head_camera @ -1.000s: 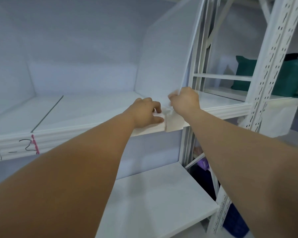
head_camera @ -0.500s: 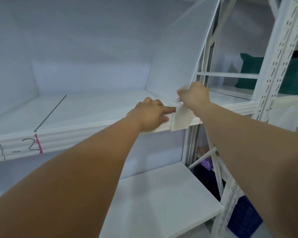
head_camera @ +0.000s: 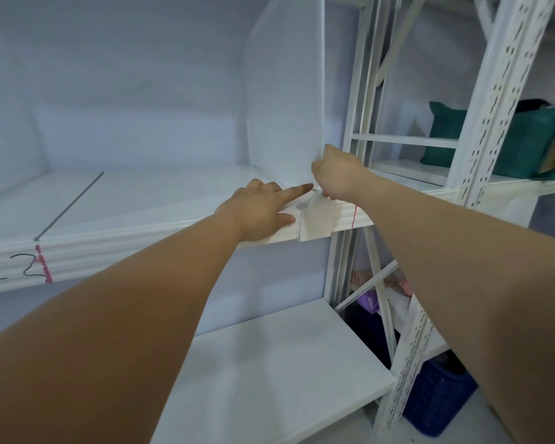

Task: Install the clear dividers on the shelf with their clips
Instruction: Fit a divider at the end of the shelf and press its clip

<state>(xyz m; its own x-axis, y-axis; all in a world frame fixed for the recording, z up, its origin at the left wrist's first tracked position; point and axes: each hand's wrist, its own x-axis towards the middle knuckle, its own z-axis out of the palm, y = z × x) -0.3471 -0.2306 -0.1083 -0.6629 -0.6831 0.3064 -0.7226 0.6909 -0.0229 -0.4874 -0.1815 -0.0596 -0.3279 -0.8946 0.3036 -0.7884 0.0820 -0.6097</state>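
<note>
A tall translucent divider (head_camera: 285, 100) stands upright on the white shelf (head_camera: 148, 200), near its right end. A clear clip (head_camera: 314, 219) hangs over the shelf's ribbed front edge (head_camera: 109, 248) at the divider's foot. My right hand (head_camera: 340, 177) is closed around the divider's lower front corner, just above the clip. My left hand (head_camera: 263, 209) lies flat on the shelf edge left of the clip, index finger stretched toward the divider's base, thumb against the front face.
A dark line (head_camera: 69, 205) runs across the shelf above a pink mark and black writing (head_camera: 42, 264). White perforated uprights (head_camera: 500, 100) stand right. Green cushions (head_camera: 507, 142) sit on the neighbouring rack. A lower shelf (head_camera: 269, 363) and a blue crate (head_camera: 439, 398) lie below.
The divider has swung from leaning right to standing upright. My left index finger has stretched out toward its base. The view has shifted slightly.
</note>
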